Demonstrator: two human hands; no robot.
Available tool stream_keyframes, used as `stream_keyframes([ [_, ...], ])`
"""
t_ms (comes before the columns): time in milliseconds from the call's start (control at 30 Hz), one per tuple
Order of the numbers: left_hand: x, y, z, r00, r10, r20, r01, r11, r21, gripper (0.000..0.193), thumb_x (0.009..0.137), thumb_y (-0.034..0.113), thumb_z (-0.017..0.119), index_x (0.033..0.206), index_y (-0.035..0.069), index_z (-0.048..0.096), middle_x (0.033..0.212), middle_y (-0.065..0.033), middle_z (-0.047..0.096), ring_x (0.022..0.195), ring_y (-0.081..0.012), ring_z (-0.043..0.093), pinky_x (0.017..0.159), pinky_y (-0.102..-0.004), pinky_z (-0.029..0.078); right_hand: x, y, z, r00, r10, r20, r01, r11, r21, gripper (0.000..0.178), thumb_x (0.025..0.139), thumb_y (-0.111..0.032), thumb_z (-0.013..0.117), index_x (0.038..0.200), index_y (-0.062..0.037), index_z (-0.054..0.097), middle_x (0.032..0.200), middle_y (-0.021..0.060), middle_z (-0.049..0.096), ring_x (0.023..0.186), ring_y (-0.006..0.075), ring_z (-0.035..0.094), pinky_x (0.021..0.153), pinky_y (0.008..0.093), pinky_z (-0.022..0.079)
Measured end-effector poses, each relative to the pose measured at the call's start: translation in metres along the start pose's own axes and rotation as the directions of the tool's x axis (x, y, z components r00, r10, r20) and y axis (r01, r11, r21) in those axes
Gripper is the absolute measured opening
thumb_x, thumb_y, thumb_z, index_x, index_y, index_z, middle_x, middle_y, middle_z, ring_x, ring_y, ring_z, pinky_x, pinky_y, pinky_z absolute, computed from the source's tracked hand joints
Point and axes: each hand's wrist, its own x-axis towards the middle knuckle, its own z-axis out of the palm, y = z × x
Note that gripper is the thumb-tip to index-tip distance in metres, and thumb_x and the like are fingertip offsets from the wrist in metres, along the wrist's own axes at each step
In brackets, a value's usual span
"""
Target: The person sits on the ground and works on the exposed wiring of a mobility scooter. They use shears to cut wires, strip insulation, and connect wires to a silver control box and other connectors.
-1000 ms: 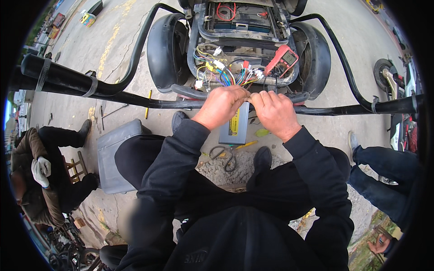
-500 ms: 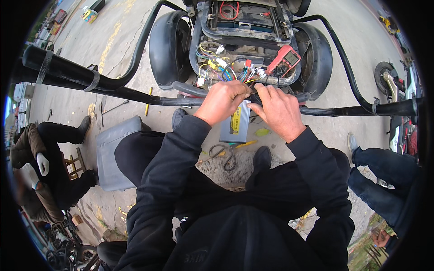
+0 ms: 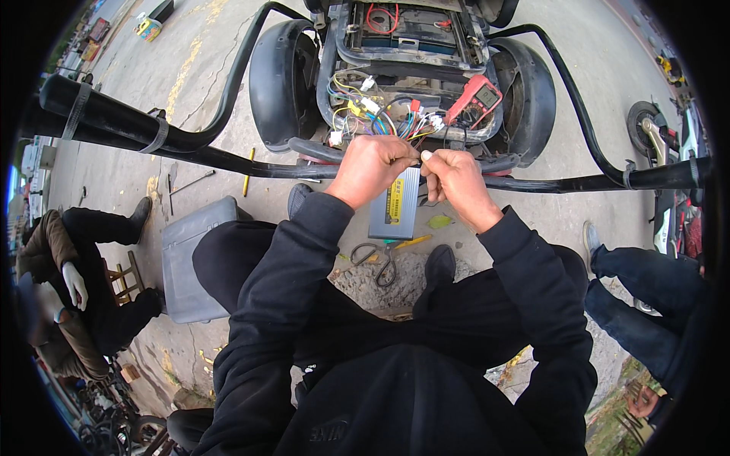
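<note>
My left hand (image 3: 374, 169) and my right hand (image 3: 458, 182) meet fingertip to fingertip over the rear of a vehicle frame (image 3: 334, 83). Both are pinched closed on thin wire (image 3: 420, 140), whose ends are hidden by my fingers. A silver-grey metal controller box (image 3: 405, 213) with a yellow label hangs or stands just below my hands; its upper end is partly covered. Beyond my fingers lies a tangle of coloured wires (image 3: 372, 114) with white, yellow and red connectors. A red multimeter (image 3: 473, 102) with a grey display rests on the frame to the right.
Black tubular bars (image 3: 251, 169) cross in front of me. Dark wheel covers (image 3: 283, 83) flank the frame. Scissors (image 3: 384, 270) and a yellow-handled tool (image 3: 413, 242) lie on the ground below. A grey case (image 3: 190, 258) stands at left. People are at both sides.
My right hand has turned and its fingers have curled inward to a pinch beside the left fingertips. My left hand has barely moved.
</note>
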Motion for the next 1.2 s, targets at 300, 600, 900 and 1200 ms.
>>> stream_keyframes([
  [300, -0.001, 0.008, -0.005, 0.981, -0.166, 0.096, 0.165, 0.986, 0.021, 0.013, 0.093, 0.006, 0.082, 0.104, 0.001, 0.078, 0.096, -0.0111, 0.079, 0.089, -0.0247, 0.080, 0.081, -0.0363, 0.061, -0.006, -0.022, -0.020, 0.984, 0.163, -0.071, -0.134, 0.942, 0.307, 0.056, 0.116, -0.056, 0.052, 0.086, -0.0103, 0.062, 0.067, 0.0007, 0.062, 0.052, 0.0100, 0.061, 0.050, 0.0241, 0.046],
  [600, 0.016, -0.014, 0.021, 0.864, -0.481, -0.148, 0.433, 0.860, -0.270, 0.021, 0.103, 0.012, 0.074, 0.117, -0.004, 0.076, 0.083, -0.0125, 0.078, 0.073, -0.0199, 0.073, 0.073, -0.0353, 0.059, 0.020, -0.023, -0.025, 0.967, -0.122, -0.223, 0.144, 0.986, 0.083, 0.028, 0.115, -0.028, 0.061, 0.121, -0.0013, 0.066, 0.096, 0.0029, 0.071, 0.068, 0.0065, 0.065, 0.055, 0.0221, 0.047],
  [900, 0.033, -0.014, 0.022, 0.874, -0.468, -0.133, 0.468, 0.883, -0.035, 0.026, 0.105, 0.022, 0.073, 0.107, -0.003, 0.081, 0.074, -0.0075, 0.074, 0.066, -0.0084, 0.065, 0.063, -0.0311, 0.052, 0.042, -0.020, -0.027, 0.970, -0.151, -0.189, 0.147, 0.989, -0.035, 0.026, 0.110, -0.012, 0.064, 0.132, 0.0017, 0.067, 0.109, 0.0069, 0.077, 0.074, 0.0084, 0.069, 0.059, 0.0255, 0.052],
  [1200, 0.032, -0.006, 0.017, 0.933, -0.357, -0.039, 0.359, 0.929, 0.091, 0.019, 0.095, 0.021, 0.080, 0.094, 0.002, 0.078, 0.079, -0.0153, 0.076, 0.077, -0.0385, 0.075, 0.075, -0.0480, 0.058, 0.036, -0.017, -0.038, 0.810, -0.575, -0.118, 0.421, 0.709, -0.565, 0.028, 0.096, -0.002, 0.073, 0.124, -0.0075, 0.072, 0.120, 0.0102, 0.074, 0.102, 0.0380, 0.074, 0.084, 0.0456, 0.061],
])
